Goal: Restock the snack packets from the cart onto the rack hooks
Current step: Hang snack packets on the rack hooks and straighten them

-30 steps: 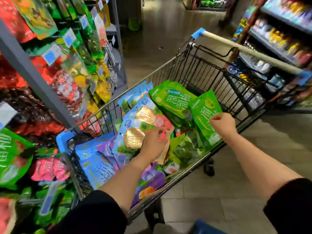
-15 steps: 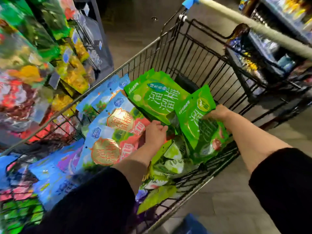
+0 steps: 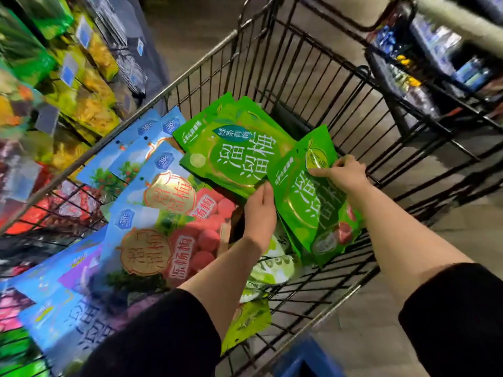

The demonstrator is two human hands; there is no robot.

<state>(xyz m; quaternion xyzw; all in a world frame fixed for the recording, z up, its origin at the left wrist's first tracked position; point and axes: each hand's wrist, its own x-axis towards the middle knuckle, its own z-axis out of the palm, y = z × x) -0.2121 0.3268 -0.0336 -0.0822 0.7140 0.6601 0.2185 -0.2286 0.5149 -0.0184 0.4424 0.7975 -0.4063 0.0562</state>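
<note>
It is the picking step: the right hand [image 3: 345,174] pinches a green packet [image 3: 307,202] in the cart [image 3: 272,63], the left hand [image 3: 260,210] lies flat-fingered at its 9 o'clock edge, and next comes a lift toward the rack hooks [image 3: 128,63] at 10 o'clock

Rack packets [image 3: 81,85] on my left are blurred, labels unreadable. Cart handle [image 3: 449,20] cut off at top edge. My left hand [image 3: 260,213] hides pkts beneath.

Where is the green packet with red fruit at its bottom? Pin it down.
In the head view, the green packet stands tilted at the cart's right side, held near its top by the right hand, beside the flat green stack.
</note>
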